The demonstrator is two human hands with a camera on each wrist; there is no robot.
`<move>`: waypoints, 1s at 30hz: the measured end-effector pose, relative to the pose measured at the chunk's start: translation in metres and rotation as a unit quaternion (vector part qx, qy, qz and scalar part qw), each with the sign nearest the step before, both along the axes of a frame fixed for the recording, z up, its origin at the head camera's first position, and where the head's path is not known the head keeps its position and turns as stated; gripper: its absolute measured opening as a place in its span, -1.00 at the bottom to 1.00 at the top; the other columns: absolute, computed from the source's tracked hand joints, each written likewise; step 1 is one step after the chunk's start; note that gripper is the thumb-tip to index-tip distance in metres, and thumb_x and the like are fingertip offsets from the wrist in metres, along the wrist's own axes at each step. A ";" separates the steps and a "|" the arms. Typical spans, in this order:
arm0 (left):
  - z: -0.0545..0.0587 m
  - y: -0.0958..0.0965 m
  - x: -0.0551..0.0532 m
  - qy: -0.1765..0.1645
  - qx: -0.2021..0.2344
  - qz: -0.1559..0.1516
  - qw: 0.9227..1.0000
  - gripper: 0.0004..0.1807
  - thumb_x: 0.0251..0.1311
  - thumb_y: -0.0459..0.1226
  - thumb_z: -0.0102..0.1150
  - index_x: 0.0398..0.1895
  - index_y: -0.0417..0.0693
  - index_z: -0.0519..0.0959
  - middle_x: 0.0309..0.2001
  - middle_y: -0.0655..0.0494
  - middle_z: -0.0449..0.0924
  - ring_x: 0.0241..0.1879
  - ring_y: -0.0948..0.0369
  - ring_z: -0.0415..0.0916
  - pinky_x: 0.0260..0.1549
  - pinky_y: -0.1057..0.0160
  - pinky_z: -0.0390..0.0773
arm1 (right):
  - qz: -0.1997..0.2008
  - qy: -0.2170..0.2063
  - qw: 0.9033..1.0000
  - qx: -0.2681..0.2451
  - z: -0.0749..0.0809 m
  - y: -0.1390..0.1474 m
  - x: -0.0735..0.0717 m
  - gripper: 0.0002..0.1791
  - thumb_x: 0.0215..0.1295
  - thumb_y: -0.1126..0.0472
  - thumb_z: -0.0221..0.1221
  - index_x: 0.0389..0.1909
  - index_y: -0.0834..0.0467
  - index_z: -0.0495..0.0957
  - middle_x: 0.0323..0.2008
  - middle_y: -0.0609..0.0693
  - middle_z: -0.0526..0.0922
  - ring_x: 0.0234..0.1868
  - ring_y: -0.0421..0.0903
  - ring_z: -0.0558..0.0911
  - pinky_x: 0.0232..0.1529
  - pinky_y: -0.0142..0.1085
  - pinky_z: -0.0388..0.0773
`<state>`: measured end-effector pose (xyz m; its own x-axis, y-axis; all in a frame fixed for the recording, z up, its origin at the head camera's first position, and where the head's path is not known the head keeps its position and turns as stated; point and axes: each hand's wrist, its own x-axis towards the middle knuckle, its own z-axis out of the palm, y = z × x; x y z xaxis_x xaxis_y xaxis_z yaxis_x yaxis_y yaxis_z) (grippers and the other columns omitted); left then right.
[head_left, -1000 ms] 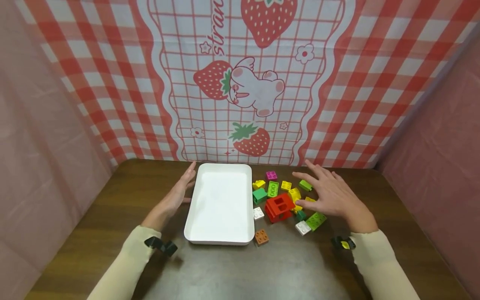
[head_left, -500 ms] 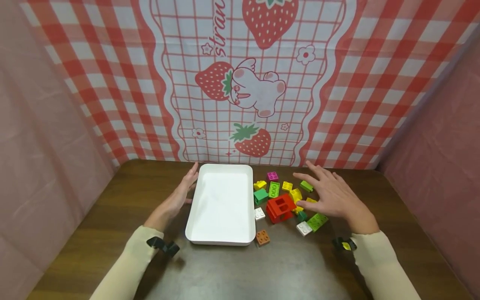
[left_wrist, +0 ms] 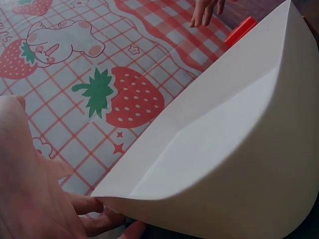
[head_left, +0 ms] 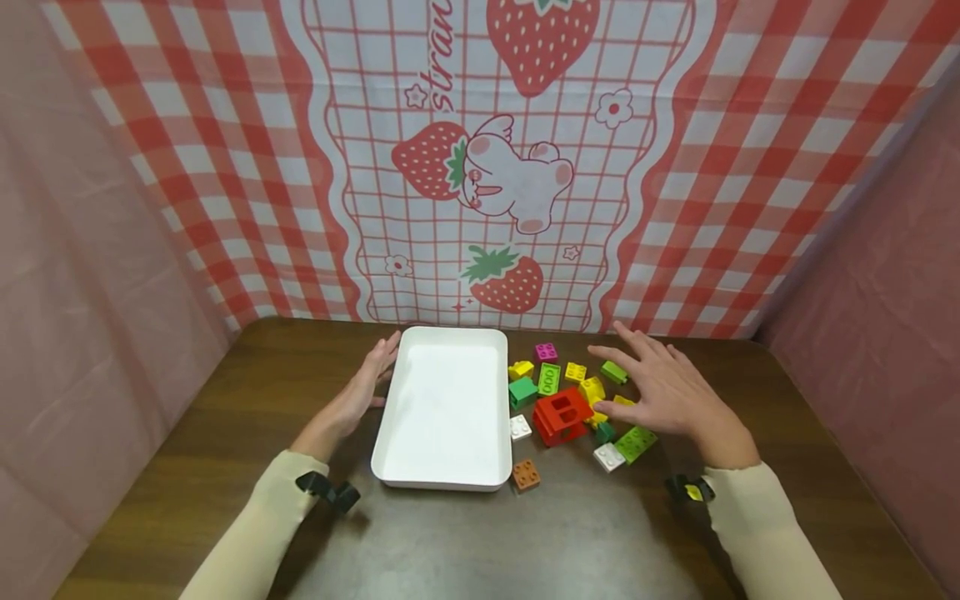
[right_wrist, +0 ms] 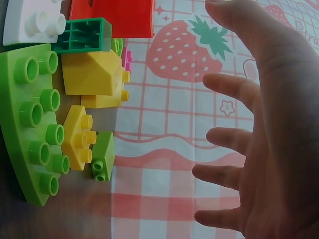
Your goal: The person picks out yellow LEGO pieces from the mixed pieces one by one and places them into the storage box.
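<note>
A white rectangular tray (head_left: 442,482) lies on the table with nothing in it. Along its left side is my left hand (head_left: 358,392), fingers loosely extended; in the left wrist view, fingertips (left_wrist: 107,221) sit right by the corner of the tray (left_wrist: 269,164). My right hand (head_left: 667,392) hovers with spread fingers over the right part of a group of toy building bricks, holding nothing. Among these are a red window-like brick (head_left: 561,415), a large light green brick (right_wrist: 30,124), a yellow sloped brick (right_wrist: 92,73) and a dark green brick (right_wrist: 84,35).
Nearer the front lie an orange-brown brick (head_left: 525,475) and a white brick (head_left: 609,457). A magenta brick (head_left: 546,352) is at the back. Behind the brown table (head_left: 450,550) hangs a strawberry-print cloth (head_left: 465,275); pink curtains (head_left: 97,292) flank both sides.
The whole head view has shifted slightly to the right. Both hands keep nearly the same pose, the left one's fingers bending a little; tray and bricks stay in place.
</note>
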<state>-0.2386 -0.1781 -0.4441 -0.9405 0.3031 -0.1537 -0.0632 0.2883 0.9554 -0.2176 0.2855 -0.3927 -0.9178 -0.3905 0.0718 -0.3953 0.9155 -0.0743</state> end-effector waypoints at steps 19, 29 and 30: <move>-0.004 -0.003 -0.002 -0.033 -0.003 0.012 0.999 -0.02 0.71 0.28 -0.76 0.87 -0.20 -0.03 0.90 -0.22 -0.25 0.88 -0.30 -0.27 0.70 -0.55 0.13 | 0.003 -0.007 1.000 -0.009 -0.001 -0.002 0.002 -0.04 0.37 -0.44 0.33 0.72 -0.16 0.38 0.85 0.25 0.08 0.78 0.53 0.13 0.59 0.67 0.21; -0.008 -0.010 -0.005 -0.017 -0.006 -0.002 1.000 -0.02 0.74 0.29 -0.74 0.85 -0.24 0.02 0.90 -0.17 -0.20 0.88 -0.23 -0.20 0.67 -0.51 0.23 | 0.004 -0.009 1.000 -0.007 -0.004 -0.003 0.001 -0.01 0.36 -0.45 0.32 0.73 -0.17 0.35 0.84 0.26 0.09 0.77 0.54 0.15 0.60 0.66 0.21; -0.009 -0.011 -0.006 -0.015 -0.006 -0.003 1.000 -0.03 0.75 0.29 -0.73 0.85 -0.24 0.02 0.90 -0.17 -0.18 0.87 -0.23 -0.17 0.67 -0.50 0.25 | 0.003 -0.010 1.000 -0.007 -0.004 -0.003 0.001 -0.01 0.36 -0.44 0.32 0.73 -0.17 0.35 0.84 0.26 0.09 0.77 0.54 0.15 0.60 0.66 0.21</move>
